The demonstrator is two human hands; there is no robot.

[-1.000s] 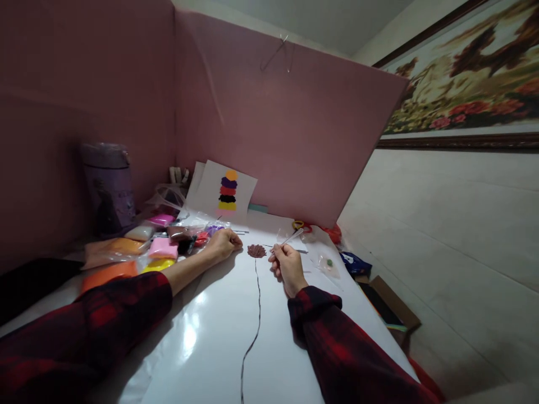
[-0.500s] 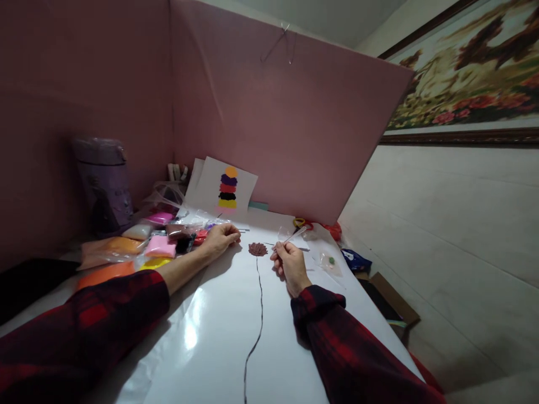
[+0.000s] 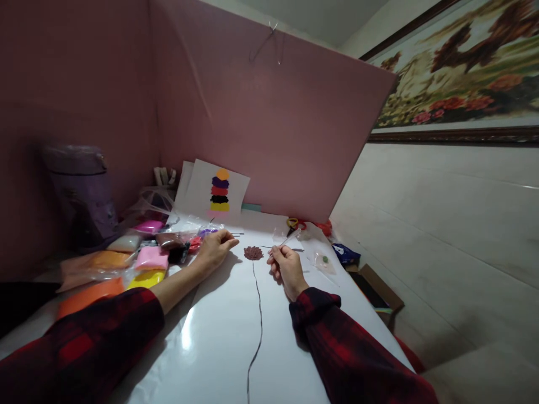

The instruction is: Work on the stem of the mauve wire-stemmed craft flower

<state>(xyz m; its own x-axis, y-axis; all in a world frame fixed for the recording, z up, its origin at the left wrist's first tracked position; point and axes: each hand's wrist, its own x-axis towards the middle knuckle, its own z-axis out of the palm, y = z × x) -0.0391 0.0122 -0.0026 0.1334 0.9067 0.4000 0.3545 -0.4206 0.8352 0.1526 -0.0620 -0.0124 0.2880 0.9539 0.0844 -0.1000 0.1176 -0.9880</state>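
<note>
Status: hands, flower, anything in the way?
Right grip pinching clear tool; left grip hold unclear. Brown flower between them, at dark line's far end. Bags left, off flower.

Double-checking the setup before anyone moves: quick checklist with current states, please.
1. Right hand has the thin clear tool: ok, held between thumb and fingers.
2. Left hand free: cannot tell; fingertips are together, anything between them is too small to see.
3. Brown ruffled piece uncovered: ok, in full view between the hands.
4. Dark wavy line unobstructed: ok, no hand or sleeve across its visible length.
5. Scissors out of the way: ok, beyond the right hand.
6. Left sleeve off the yellow packet: cannot tell; they adjoin in this view.
</note>
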